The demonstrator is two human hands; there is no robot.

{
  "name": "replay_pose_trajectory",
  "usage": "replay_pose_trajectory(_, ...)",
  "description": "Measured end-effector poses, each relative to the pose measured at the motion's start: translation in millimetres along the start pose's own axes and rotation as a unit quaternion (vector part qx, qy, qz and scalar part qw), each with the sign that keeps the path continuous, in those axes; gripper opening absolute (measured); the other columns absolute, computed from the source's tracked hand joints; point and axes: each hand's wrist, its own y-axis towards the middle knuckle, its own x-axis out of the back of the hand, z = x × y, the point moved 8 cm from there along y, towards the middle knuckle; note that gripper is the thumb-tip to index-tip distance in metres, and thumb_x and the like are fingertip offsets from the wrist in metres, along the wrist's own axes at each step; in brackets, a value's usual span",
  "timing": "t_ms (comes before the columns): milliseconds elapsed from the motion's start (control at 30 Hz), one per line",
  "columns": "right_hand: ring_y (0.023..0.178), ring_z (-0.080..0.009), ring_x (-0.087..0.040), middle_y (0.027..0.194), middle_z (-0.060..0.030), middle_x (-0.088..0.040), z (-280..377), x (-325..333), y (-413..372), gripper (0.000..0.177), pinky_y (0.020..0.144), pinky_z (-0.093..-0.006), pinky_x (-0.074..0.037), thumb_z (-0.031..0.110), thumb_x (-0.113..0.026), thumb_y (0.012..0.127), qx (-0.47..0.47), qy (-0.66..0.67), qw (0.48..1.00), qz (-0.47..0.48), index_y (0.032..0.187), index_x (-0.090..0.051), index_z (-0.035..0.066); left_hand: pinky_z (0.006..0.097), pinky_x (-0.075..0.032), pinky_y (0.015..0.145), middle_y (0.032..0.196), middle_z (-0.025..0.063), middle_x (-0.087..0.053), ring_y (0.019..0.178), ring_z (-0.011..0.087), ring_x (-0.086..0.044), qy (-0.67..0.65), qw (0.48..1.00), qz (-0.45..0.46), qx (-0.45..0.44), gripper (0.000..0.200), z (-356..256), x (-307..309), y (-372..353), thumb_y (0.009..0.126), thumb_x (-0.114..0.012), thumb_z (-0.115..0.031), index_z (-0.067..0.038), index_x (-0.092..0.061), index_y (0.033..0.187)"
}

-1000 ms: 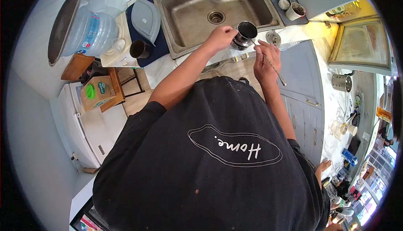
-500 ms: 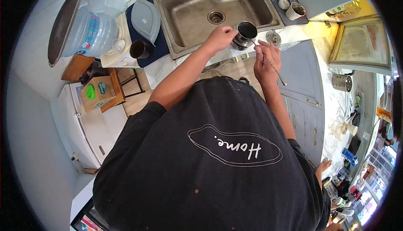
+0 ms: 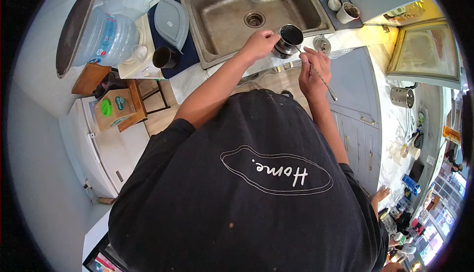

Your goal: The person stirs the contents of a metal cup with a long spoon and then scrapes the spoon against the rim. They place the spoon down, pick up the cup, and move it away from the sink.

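Note:
A small shiny cup [image 3: 291, 35] with dark contents is at the counter's front edge, just below the sink. My left hand [image 3: 260, 45] is closed on the cup's left side, thumb and fingers pinched there. In my right hand [image 3: 315, 72] is a slim metal spoon with a twisted handle [image 3: 323, 80]. Its upper end slants toward my body, while the other end reaches the cup's rim, its tip hidden. Close to the right of the cup lies a small round metal lid [image 3: 322, 44].
The steel sink [image 3: 217, 40] lies beyond my hands. On its left are a dark cup [image 3: 164, 58] and a grey plastic lid [image 3: 171, 22] on a navy mat. A white cup [image 3: 348, 12] of dark grounds stands to the right. Another person's hand [image 3: 382, 193] rests on the right counter.
Almost nothing differs. Both hands keep their places at the cup and the spoon, with only a tiny shift of the view.

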Motion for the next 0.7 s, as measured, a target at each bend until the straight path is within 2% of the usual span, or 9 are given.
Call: replay_pose_trajectory(700, 0.098, -0.0299, -0.07, 0.102, -0.0134, -0.073, -2.1, -0.3, 0.8, 0.004, 0.098, -0.0494, -0.047, 0.007, -0.067, 0.092, 0.006, 0.003, 1.0, -0.003, 0.095, -0.067, 0.005, 0.0295, -0.046, 0.069, 0.075, -0.001, -0.057, 0.071, 0.011, -0.055, -0.008, 1.0, 0.003, 0.014, 0.028, -4.3, 1.2, -3.3, 0.098, -0.06, -0.027, -0.004, -0.062, 0.082)
